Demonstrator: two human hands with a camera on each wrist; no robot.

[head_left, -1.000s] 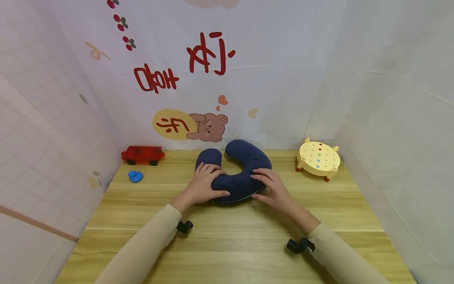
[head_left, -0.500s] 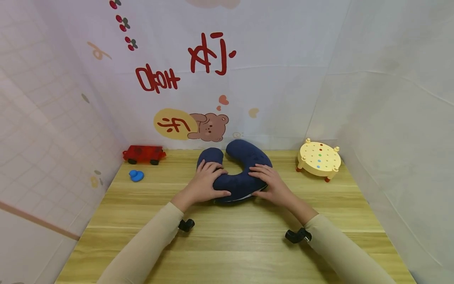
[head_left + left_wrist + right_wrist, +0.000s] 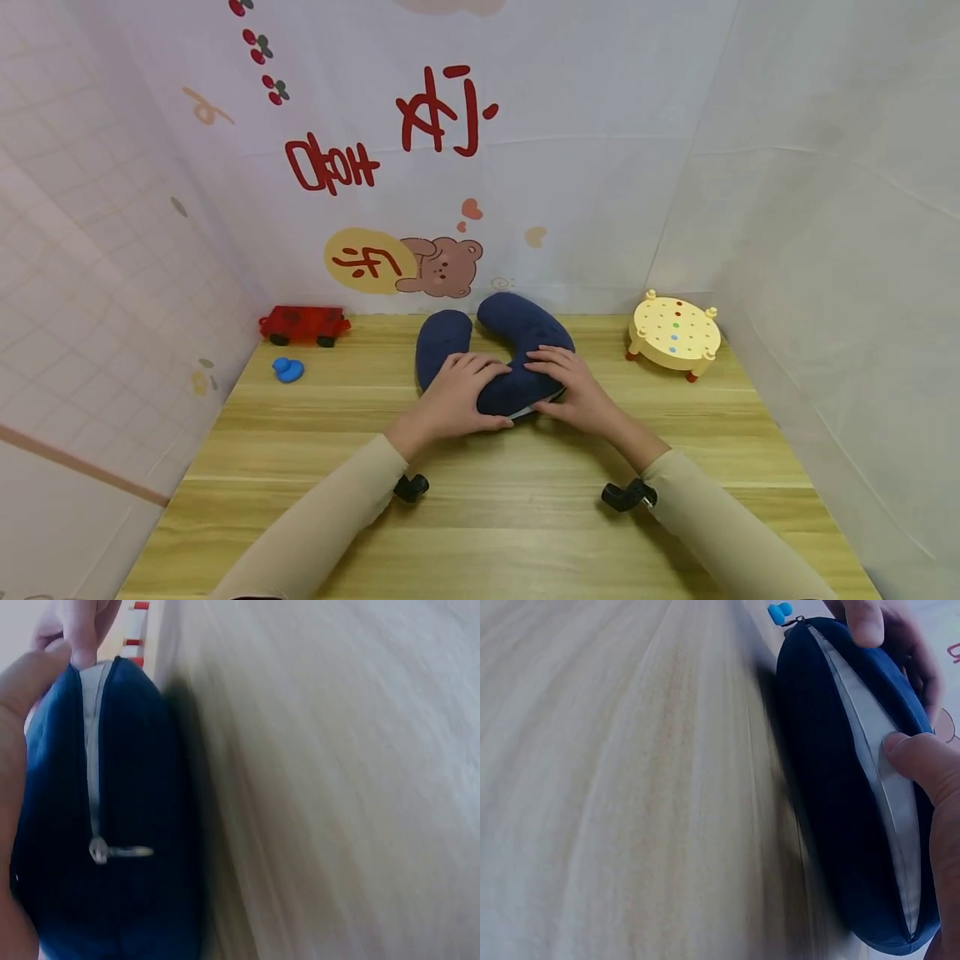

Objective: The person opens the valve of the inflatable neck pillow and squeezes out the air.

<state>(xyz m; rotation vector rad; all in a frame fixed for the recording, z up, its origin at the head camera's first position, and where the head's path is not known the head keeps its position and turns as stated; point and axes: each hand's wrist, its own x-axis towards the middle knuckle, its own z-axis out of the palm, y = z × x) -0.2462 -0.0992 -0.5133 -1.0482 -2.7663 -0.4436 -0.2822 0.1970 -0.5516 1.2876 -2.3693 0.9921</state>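
A navy U-shaped neck pillow (image 3: pixel 517 385) lies on the wooden table, its two ends toward the wall. My left hand (image 3: pixel 459 396) grips its curved front left of the middle, fingers over the top and thumb on the near side. On the right of the curve, my right hand (image 3: pixel 573 387) holds it with fingers on top; its thumb (image 3: pixel 915 757) presses the white lining (image 3: pixel 889 795) that shows through the open zip. In the left wrist view, a metal zipper pull (image 3: pixel 124 851) sits at the end of the gap. The pillow's underside is hidden.
A red toy wagon (image 3: pixel 303 325) stands at the back left, with a small blue duck (image 3: pixel 288 370) in front of it. At the back right is a yellow pegged toy (image 3: pixel 675 335) with red-tipped legs. White printed sheets (image 3: pixel 585 183) enclose the table's back and sides.
My left hand has slid right along the pillow's front, closer to the right hand. The right hand has shifted slightly left, and more white lining shows than a second ago.
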